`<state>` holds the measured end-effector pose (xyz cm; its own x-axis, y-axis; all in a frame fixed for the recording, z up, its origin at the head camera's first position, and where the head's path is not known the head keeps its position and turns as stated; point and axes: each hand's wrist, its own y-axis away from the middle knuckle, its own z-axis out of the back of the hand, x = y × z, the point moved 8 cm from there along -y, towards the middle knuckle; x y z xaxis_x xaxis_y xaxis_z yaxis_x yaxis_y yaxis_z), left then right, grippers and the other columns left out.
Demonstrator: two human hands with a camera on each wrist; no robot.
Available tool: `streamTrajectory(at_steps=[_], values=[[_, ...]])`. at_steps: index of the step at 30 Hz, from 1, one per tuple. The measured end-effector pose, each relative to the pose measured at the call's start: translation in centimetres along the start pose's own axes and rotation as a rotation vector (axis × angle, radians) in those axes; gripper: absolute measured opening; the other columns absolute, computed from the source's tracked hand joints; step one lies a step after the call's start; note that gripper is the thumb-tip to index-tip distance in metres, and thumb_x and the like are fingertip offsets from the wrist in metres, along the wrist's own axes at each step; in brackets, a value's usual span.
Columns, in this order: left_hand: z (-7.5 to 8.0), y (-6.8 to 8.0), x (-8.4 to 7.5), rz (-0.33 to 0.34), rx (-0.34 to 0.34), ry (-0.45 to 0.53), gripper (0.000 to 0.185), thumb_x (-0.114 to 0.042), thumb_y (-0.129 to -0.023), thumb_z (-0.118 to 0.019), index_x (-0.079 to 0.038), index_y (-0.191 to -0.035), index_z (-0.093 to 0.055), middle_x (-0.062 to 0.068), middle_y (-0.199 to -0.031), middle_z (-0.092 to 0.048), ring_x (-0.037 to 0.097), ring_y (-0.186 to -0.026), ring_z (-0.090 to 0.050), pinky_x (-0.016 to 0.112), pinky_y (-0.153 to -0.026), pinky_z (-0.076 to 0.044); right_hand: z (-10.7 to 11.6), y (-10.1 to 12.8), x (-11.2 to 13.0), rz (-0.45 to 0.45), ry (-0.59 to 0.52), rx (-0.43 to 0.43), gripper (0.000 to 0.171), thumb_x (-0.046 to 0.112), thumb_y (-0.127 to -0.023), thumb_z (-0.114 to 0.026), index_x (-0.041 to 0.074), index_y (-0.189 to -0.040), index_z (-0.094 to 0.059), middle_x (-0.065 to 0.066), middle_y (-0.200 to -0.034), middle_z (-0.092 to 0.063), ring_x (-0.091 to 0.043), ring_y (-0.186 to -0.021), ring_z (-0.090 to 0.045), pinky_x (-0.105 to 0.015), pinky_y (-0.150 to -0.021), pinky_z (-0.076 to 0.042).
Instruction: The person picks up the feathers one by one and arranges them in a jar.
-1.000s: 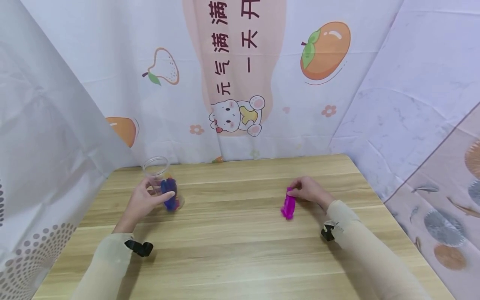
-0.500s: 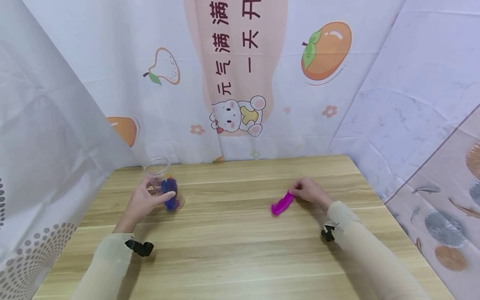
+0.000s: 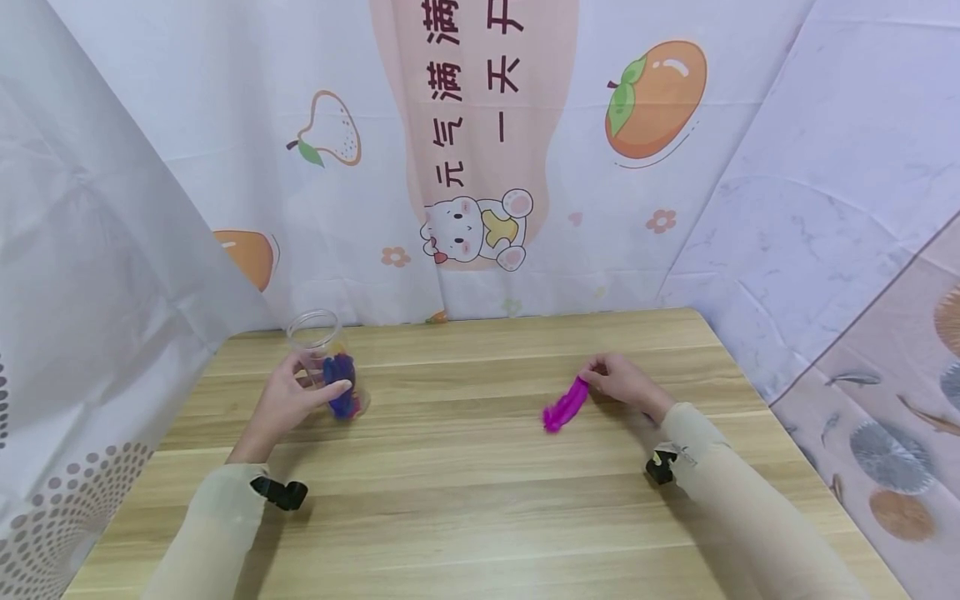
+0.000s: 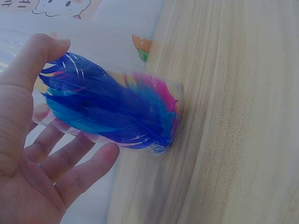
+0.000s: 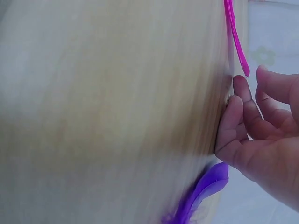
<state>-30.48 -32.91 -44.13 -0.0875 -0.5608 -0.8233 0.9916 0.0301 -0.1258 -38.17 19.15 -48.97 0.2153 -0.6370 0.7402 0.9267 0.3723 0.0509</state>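
Pinched by our right hand (image 3: 621, 383) fingertips: magenta feather (image 3: 564, 406), quill end gripped, plume hanging just off wooden table (image 3: 480, 500). Our left hand (image 3: 288, 402) wrapped clear plastic jar (image 3: 324, 358) of blue feathers, well apart. We judged carry step: next, aim feather into jar mouth.

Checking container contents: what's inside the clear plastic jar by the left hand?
The clear plastic jar holds dark blue feathers with some cyan and pink ones. The left hand grips it, covering part of the contents; an exact count can't be made.

A fruit-print cloth backdrop (image 3: 480, 167) behind the wooden table (image 3: 465, 500).
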Motion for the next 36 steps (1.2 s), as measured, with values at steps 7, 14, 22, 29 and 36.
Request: streamTrajectory(at_steps=[7,14,22,29,36], values=[[-0.1,0.1,0.0,0.001,0.002,0.0,0.075,-0.04,-0.088,-0.081,-0.005,-0.145,-0.046,0.02,-0.128,-0.05,0.047,-0.122,-0.055,0.047,-0.09,-0.054,0.4,0.1,-0.6,-0.076,-0.124,0.013,0.018,0.013,-0.103,-0.061,-0.004,-0.106,-0.067,-0.012,-0.092,-0.065,-0.021,-0.083,-0.059,-0.032,-0.072,-0.057],[-0.1,0.1,0.0,0.003,-0.003,0.004,0.074,-0.04,-0.088,-0.081,-0.005,-0.144,-0.046,0.019,-0.127,-0.05,0.046,-0.121,-0.055,0.036,-0.085,-0.055,0.5,-0.1,-0.9,-0.099,-0.14,0.015,0.019,0.014,-0.101,-0.064,-0.004,-0.105,-0.063,-0.012,-0.086,-0.065,-0.021,-0.077,-0.062,-0.033,-0.068,-0.06],[0.0,0.1,-0.2,-0.004,-0.005,0.008,0.073,-0.038,-0.088,-0.081,-0.006,-0.144,-0.047,0.019,-0.127,-0.05,0.046,-0.121,-0.056,0.029,-0.082,-0.055,0.0,0.1,0.0,-0.124,0.083,0.05,0.029,0.026,-0.087,-0.082,0.002,-0.098,-0.071,-0.003,-0.073,-0.064,-0.013,-0.057,-0.053,-0.028,-0.05,-0.046],[0.1,0.1,-0.1,-0.008,-0.005,0.008,0.074,-0.039,-0.087,-0.082,-0.005,-0.144,-0.047,0.019,-0.127,-0.049,0.046,-0.121,-0.056,0.037,-0.086,-0.055,-0.7,-0.2,0.3,-0.093,0.108,0.126,0.02,0.019,-0.094,-0.073,0.007,-0.078,-0.068,0.004,-0.06,-0.052,-0.008,-0.052,-0.044,-0.023,-0.048,-0.038],[0.1,0.1,-0.1,-0.003,-0.002,0.019,0.075,-0.038,-0.088,-0.082,-0.005,-0.144,-0.046,0.019,-0.128,-0.049,0.047,-0.121,-0.055,0.033,-0.084,-0.056,-1.0,0.0,0.9,-0.107,-0.129,0.197,0.023,0.018,-0.102,-0.063,-0.003,-0.092,-0.064,-0.003,-0.072,-0.061,-0.011,-0.061,-0.055,-0.023,-0.054,-0.05]])
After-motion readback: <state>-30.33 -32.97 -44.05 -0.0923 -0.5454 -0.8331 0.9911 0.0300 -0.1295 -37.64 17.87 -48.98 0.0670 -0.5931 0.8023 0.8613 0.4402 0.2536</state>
